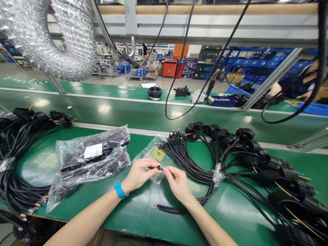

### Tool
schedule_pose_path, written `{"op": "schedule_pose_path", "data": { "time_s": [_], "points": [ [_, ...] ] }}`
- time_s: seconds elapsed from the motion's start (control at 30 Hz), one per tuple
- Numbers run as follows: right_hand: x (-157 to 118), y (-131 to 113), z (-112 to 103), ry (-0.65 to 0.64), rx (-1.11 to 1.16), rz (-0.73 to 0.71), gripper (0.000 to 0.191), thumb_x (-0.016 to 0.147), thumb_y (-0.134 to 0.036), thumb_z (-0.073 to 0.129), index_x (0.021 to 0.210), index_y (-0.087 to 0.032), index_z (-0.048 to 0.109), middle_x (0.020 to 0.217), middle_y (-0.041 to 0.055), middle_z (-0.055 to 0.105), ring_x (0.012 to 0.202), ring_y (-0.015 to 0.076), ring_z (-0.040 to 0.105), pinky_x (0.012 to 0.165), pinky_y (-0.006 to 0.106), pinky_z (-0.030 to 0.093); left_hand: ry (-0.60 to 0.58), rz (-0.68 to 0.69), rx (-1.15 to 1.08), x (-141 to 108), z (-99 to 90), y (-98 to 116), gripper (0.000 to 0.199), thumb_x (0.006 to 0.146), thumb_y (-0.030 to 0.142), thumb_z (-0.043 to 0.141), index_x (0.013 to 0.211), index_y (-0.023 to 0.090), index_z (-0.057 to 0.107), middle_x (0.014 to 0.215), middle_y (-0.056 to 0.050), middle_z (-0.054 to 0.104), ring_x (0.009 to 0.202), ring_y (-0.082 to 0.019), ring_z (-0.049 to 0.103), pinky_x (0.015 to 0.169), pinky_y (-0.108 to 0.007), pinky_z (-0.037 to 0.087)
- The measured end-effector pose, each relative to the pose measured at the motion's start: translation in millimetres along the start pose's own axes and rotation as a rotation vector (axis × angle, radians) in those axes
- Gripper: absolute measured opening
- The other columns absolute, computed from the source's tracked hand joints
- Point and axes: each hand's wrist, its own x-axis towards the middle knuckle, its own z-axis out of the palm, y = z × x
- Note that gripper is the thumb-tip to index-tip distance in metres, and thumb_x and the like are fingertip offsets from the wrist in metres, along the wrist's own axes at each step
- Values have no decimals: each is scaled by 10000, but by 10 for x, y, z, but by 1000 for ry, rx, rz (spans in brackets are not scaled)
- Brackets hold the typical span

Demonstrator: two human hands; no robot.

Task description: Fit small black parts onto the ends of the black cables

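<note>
My left hand (140,173), with a blue band at its wrist, pinches a small black cable end (159,167) between thumb and fingers. Close against it on the right, my right hand (176,181) has its fingertips closed on the same black cable. Behind both hands lies a clear plastic bag (150,150) with a yellowish square piece (158,154) on it. A bundle of black cables (189,167), tied with clear wrap (218,175), curves from behind my right hand toward round black parts (275,165). Several loose cable ends (166,207) rest below my right hand.
Bagged black parts (96,157) lie left of my hands. Another cable bundle (15,171) is at the far left. Black cables (179,68) hang ahead, beside a silver duct (74,41) at upper left. A person (292,83) works across at the right.
</note>
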Motion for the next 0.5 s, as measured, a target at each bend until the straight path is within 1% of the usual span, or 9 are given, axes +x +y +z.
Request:
{"op": "schedule_pose_path", "data": {
  "time_s": [0.2,0.3,0.37,0.5],
  "points": [
    [-13,-10,26,9,42,27,325,941,-323,492,724,-98,584,663,33,531,629,96,479,585,200,363,-38,27,25,6,-4,7,180,831,294,675,902,138,731,898,-54,676,807,-119,629,767,-220,498],
    [-14,-25,32,-7,78,45,329,944,-324,489,734,-92,588,682,39,546,648,97,488,605,198,378,-29,73,0,-1,10,-5,149,825,246,676,907,135,730,878,-57,675,781,-118,628,737,-219,500],
    [-15,-35,40,-25,102,51,333,947,-327,489,740,-88,592,691,42,554,663,99,495,616,199,385,-23,99,-10,-14,26,-17,137,819,226,680,908,136,730,870,-52,674,768,-112,625,723,-214,497],
    [-25,-30,60,-41,124,55,345,953,-333,477,748,-85,601,692,41,546,653,96,476,597,206,376,-43,108,-7,-43,60,-43,135,823,233,682,926,160,728,887,-22,674,787,-94,621,748,-205,491]
  ]
}}
